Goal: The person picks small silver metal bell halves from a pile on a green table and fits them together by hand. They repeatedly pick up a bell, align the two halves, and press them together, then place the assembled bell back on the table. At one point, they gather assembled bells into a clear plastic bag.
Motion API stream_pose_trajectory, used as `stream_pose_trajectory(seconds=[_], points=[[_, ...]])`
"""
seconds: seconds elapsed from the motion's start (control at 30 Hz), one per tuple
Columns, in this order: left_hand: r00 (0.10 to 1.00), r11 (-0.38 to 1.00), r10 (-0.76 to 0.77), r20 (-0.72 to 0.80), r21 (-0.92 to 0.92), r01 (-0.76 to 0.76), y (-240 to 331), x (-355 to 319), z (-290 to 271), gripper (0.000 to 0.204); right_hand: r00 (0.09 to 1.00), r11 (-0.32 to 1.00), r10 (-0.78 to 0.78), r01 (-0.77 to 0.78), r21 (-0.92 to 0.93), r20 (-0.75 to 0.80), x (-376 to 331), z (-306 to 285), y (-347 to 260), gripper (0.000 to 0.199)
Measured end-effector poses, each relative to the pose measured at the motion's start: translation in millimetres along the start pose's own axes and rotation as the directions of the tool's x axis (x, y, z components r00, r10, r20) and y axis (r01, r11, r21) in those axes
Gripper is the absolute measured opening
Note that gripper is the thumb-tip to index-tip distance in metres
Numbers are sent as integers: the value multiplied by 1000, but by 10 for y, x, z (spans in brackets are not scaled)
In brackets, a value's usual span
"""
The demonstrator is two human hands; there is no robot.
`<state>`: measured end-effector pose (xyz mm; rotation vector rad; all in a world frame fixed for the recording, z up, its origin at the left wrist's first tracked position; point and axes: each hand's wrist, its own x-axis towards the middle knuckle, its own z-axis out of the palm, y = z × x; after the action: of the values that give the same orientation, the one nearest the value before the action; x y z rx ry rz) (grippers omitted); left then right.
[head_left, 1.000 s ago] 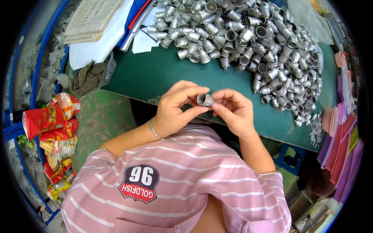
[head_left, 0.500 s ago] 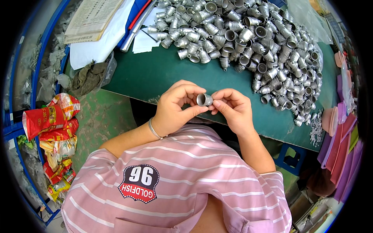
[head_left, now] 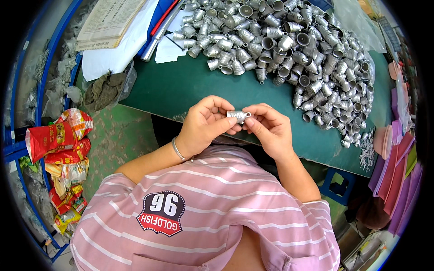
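Note:
A small silver metal bell point(head_left: 237, 116) lies on its side between my two hands, just off the near edge of the green table point(head_left: 181, 86). My left hand point(head_left: 204, 121) pinches its open end between thumb and fingers. At the other end, where a small loop sticks out, the thumb and forefinger of my right hand point(head_left: 270, 128) grip it. The bell's mouth is hidden by my left fingers. Beyond my hands spreads a large heap of similar silver bells point(head_left: 289, 45), lying at all angles.
Small silver bits point(head_left: 368, 151) lie at the table's right end. A clear tub with a dark cloth point(head_left: 106, 90) stands at the left edge, near papers point(head_left: 106, 27) and a metal rod point(head_left: 156, 40). Red snack packets point(head_left: 52, 140) hang at left; a blue stool point(head_left: 338, 184) is at right.
The bell has been turned in my fingers: its open mouth faced up toward me before, and now its patterned side and loop show. My hands have barely shifted.

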<state>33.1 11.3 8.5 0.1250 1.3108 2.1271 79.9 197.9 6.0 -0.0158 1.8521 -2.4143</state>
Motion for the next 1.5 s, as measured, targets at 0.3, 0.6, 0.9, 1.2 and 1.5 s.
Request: stream_pose_trajectory(seconds=[0.3, 0.6, 0.9, 1.2, 1.5], points=[[997, 996, -72, -19, 53, 73, 2, -5, 8, 17, 1000, 1000, 23, -23, 3, 7, 16, -7, -3, 17], [983, 955, 175, 51, 234, -182, -101, -15, 31, 33, 995, 997, 71, -69, 32, -63, 22, 4, 56, 12], [863, 565, 465, 199, 684, -462, 33, -27, 81, 25, 993, 970, 102, -113, 214, 58, -13, 31, 119, 17], [787, 479, -40, 615, 703, -525, 13, -187, -231, 17, 948, 606, -310, 137, -783, -74, 147, -173, -41, 11], [888, 349, -53, 457, 841, -413, -412, -188, -347, 21, 938, -26, -334, -111, -994, -96, 640, -169, -133, 26]])
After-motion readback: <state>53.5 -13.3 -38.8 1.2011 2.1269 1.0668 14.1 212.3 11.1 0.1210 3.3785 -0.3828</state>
